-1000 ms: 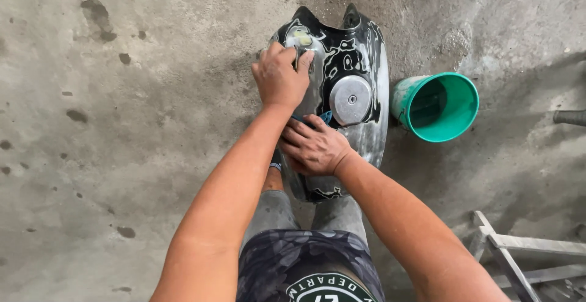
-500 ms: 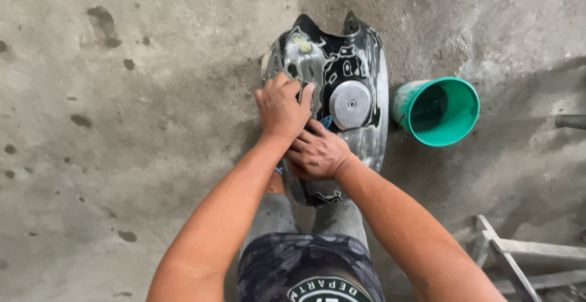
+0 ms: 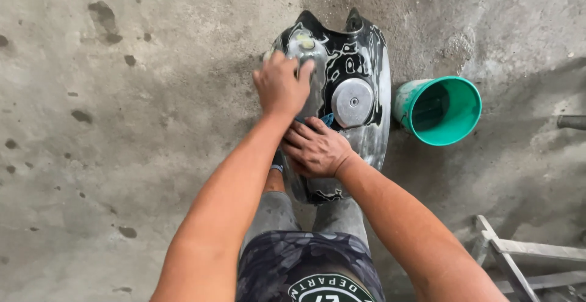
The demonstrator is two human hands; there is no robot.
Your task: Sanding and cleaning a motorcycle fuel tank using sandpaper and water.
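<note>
A black motorcycle fuel tank (image 3: 366,45) with a dulled, grey-smeared surface lies on the concrete floor between my knees. A round silver filler cap (image 3: 352,101) sits on top of it. My left hand (image 3: 281,85) presses on the tank's upper left side with its fingers curled; whatever is under the palm is hidden. My right hand (image 3: 314,149) lies flat on the middle of the tank, just below and left of the cap. Its fingers are spread, and a small blue scrap (image 3: 328,119) shows at the fingertips.
A green plastic bucket (image 3: 439,109) lies tipped on its side just right of the tank, with its mouth facing me. A grey metal frame (image 3: 525,253) is at the bottom right, and a dark pipe end (image 3: 571,122) pokes in at the right edge. The floor is stained concrete (image 3: 122,125).
My left hand slid down the tank's left side toward me, then back up toward its far end. The right hand stayed in place on the tank.
</note>
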